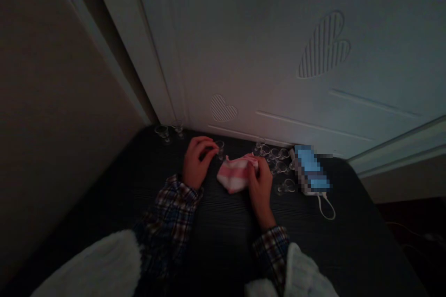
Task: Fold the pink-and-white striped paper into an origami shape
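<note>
My left hand (198, 163) pinches a small clear stemmed glass (220, 150) by its side, with thumb and fingers closed. Just right of it, a pink and white striped cloth (232, 177) hangs in folds from my right hand (261, 183), whose thumb and fingers grip its upper right edge. The glass and the cloth are close together; whether they touch I cannot tell. Two more small glasses (162, 132) stand at the back left of the dark table (216, 241). Several similar glasses (275, 154) cluster beyond my right hand, and one glass (286, 186) lies tipped over in front of them.
At the right lies a phone-like device (312, 169), its screen lit and pixelated, with a white cord loop (328, 213). A white panel with raised hearts (223, 107) borders the table's back edge. A wall (69, 102) rises at the left. The scene is dim.
</note>
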{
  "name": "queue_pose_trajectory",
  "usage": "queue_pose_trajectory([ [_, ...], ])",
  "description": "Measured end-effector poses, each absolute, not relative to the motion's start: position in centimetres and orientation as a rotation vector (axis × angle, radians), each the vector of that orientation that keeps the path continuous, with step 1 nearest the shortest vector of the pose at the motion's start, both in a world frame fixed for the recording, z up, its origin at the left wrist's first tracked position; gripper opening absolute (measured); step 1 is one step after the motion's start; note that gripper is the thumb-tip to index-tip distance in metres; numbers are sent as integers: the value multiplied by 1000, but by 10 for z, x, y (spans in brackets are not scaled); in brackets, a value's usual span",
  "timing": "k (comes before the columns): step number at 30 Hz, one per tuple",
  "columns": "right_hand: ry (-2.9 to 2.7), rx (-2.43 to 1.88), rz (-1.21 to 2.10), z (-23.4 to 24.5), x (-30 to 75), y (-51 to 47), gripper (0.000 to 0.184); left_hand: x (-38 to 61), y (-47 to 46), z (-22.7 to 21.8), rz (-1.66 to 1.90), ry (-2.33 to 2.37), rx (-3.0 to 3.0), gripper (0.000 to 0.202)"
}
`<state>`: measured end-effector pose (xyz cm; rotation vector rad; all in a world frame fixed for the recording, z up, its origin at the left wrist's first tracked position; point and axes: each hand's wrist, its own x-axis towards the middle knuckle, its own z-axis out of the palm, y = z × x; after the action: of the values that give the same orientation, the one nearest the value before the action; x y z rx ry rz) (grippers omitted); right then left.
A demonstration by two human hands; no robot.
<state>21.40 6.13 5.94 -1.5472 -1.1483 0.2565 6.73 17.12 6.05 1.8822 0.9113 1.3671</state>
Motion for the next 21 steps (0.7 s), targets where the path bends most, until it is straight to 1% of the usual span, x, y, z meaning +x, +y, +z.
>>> queue_pose_trajectory([
  [4,-1191,-1461,275,62,208,66,26,84,148,60,1200,693,1828,11],
  [9,-1116,-1449,324,63,209,59,29,96,138,61,1072,636,1770,11],
  [14,-1118,-1455,334,63,210,57,30,98,140,55,976,631,1554,43],
  [18,-1128,-1431,297,61,211,59,29,100,140,53,921,588,1562,47],
  [21,-1147,-1411,268,60,211,59,28,101,139,54,926,559,1574,43],
])
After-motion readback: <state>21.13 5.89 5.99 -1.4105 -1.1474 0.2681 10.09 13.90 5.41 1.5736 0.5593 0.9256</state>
